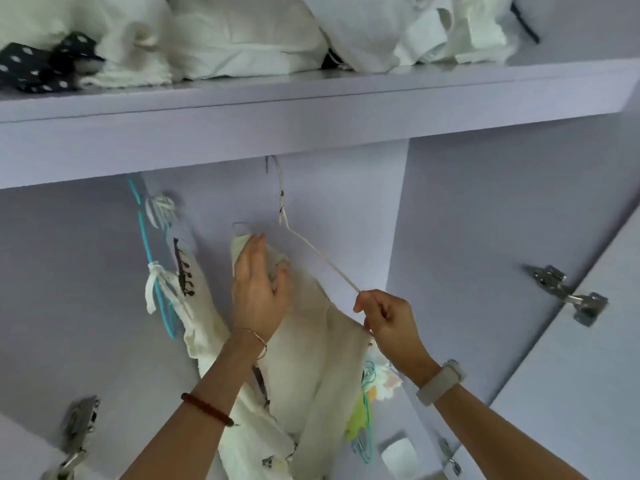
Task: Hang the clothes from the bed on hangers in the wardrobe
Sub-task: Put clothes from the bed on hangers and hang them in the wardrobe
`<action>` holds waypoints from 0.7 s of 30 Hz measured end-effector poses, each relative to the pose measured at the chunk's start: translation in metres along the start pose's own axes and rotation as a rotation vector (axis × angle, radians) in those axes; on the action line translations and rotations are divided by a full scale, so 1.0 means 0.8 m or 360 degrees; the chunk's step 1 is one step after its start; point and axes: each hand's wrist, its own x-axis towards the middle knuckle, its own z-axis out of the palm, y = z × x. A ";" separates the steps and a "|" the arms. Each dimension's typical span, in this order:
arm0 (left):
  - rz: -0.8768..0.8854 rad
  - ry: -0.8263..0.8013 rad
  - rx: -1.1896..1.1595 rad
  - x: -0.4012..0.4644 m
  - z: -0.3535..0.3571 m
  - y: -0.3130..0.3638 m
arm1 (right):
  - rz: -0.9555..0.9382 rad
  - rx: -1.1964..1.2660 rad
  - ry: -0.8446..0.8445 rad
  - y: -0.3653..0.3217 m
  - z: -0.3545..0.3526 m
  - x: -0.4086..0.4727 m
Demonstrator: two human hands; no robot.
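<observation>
Slippage is judged the main risk: the cream garment (pixel 311 341) is only partly seated on the white wire hanger (pixel 313 250), and if the cloth under the left hand (pixel 258 292) is let go before it is draped over the hanger's shoulder, it could slide off and drop. A second risk is judged at the hook: the hanger is tilted steeply, pulled down toward the right hand (pixel 384 320), so a harder tug could unseat the hook from whatever holds it under the shelf (pixel 311 133); the rail itself is not seen. Snagging on the blue hanger (pixel 152 271), well left of the left fingers, is judged less likely.

Left hand: fingers extended and lightly curved, laid against the bunched top of the garment just left of the hanger's neck; whether the cloth is actually gripped cannot be told. Right hand: thumb and forefinger pinched on the lower end of the hanger's sloping arm, other fingers curled in.

Garment is seen hanging inside the wardrobe, below and between both hands, draped down past the wrists. It looks cream, soft, limp, crumpled, with small dark printed motifs near the bottom. Another pale garment (pixel 187 299) with dark marks and tie strings is hung on the blue hanger. Folded white laundry (pixel 242 39) is piled on the shelf, above the fingers.
</observation>
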 end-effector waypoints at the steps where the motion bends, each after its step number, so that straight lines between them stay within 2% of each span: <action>1: -0.0039 -0.0062 -0.0068 0.001 0.015 0.010 | 0.0002 -0.0039 0.0007 0.006 -0.018 -0.011; 5: 0.0000 -0.0300 -0.0142 0.004 0.073 0.043 | 0.0035 -0.0209 0.0026 0.025 -0.084 -0.048; 9: -0.0053 -0.0529 -0.0564 -0.006 0.120 0.072 | 0.0220 -0.0381 0.0072 0.048 -0.150 -0.083; 12: -0.0003 -0.0712 -0.0616 -0.037 0.155 0.101 | 0.0364 -0.0764 0.0001 0.065 -0.210 -0.113; 14: 0.0094 -0.0912 -0.0651 -0.065 0.182 0.129 | 0.0427 -0.1037 -0.0004 0.069 -0.245 -0.135; 17: 0.0373 -0.1264 -0.0666 -0.107 0.218 0.184 | 0.0485 -0.1169 0.0032 0.071 -0.276 -0.168; 21: 0.0574 -0.1576 -0.0752 -0.146 0.252 0.256 | 0.0479 -0.1269 0.0381 0.078 -0.302 -0.218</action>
